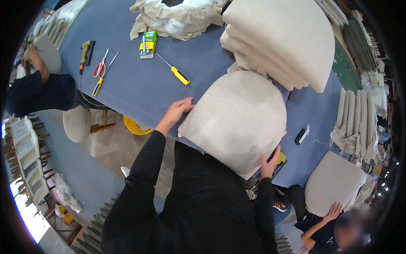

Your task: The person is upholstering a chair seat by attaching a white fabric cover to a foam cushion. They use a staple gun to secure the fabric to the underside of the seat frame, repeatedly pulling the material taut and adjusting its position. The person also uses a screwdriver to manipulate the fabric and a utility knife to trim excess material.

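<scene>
A padded beige seat is held by its edges between left grip and right grip.

In the head view, the seat is grasped over the worktop's near edge; beyond it, the way is blocked by a stack of padded panels. Ahead of the left grip are laid a yellow screwdriver, a green-and-yellow box and, farther left, red-handled scissors; beyond the right grip, a small black object. The worktop is blue and flat. Left of and below the left grip, a yellow basin is seen, and farther off a co-worker; another co-worker is seen right of and below the right grip.
</scene>
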The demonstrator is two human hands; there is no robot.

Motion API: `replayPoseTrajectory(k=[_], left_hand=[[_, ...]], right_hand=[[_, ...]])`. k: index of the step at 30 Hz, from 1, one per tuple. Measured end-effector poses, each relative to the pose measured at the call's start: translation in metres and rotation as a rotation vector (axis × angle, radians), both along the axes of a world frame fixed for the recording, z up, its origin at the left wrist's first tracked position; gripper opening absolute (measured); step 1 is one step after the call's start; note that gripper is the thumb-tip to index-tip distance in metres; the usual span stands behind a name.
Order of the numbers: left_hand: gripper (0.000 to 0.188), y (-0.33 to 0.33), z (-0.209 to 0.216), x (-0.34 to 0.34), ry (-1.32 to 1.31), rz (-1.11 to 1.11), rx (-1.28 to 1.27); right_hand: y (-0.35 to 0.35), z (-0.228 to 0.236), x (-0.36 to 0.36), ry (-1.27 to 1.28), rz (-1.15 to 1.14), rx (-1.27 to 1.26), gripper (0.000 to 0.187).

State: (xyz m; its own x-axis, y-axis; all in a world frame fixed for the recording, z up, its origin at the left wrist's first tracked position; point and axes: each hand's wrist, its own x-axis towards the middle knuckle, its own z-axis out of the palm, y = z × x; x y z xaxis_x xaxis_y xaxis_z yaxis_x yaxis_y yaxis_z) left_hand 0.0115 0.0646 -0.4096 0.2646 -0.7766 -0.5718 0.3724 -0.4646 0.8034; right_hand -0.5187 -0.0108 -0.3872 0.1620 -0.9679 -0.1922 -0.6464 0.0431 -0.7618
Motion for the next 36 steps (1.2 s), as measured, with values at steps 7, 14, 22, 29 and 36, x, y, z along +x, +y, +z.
replayPoseTrajectory(k=[7,14,22,29,36], left_hand=[[0.068,-0.074,0.023,-0.052,-0.640,-0.088,0.099],[0.050,-0.090,-0.025,-0.015,-0.173,0.047,0.258],[0.078,-0.127,0.033,0.037,0.061,-0.002,-0.090],[0.086,-0.100,-0.001,0.028,0.207,-0.160,-0.273],[0.084,-0.046,0.009,0.021,0.147,-0.364,-0.036]], right_hand=[[-0.092,0.006,0.103,0.571,-0.120,0.536,0.157],[-0.104,-0.005,0.092,0.562,-0.023,0.643,0.171],[-0.107,-0.010,0.085,0.555,-0.004,0.633,0.172],[-0.111,0.005,0.099,0.572,-0.026,0.583,0.168],[-0.112,-0.006,0.095,0.613,-0.057,0.480,0.165]])
